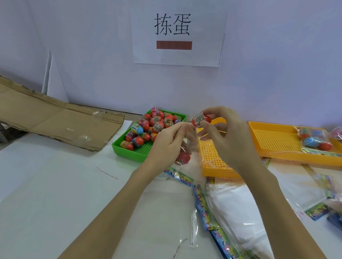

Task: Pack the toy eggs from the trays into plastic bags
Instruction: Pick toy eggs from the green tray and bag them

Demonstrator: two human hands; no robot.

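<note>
My right hand [223, 136] pinches a red toy egg [201, 120] with a printed label, held above the mouth of a clear plastic bag [191, 142]. My left hand [168, 143] holds that bag up by its top edge. One red egg [182, 158] lies at the bottom of the bag. A green tray [129, 149] just left of my hands is heaped with several red, pink and blue eggs [156, 124].
An orange tray [214, 160] sits under my right hand. A second orange tray [275, 141] at the right holds a filled bag of eggs [313, 139]. Flat printed bags [227, 209] lie on the white table in front. Flattened cardboard [53, 114] lies at the left.
</note>
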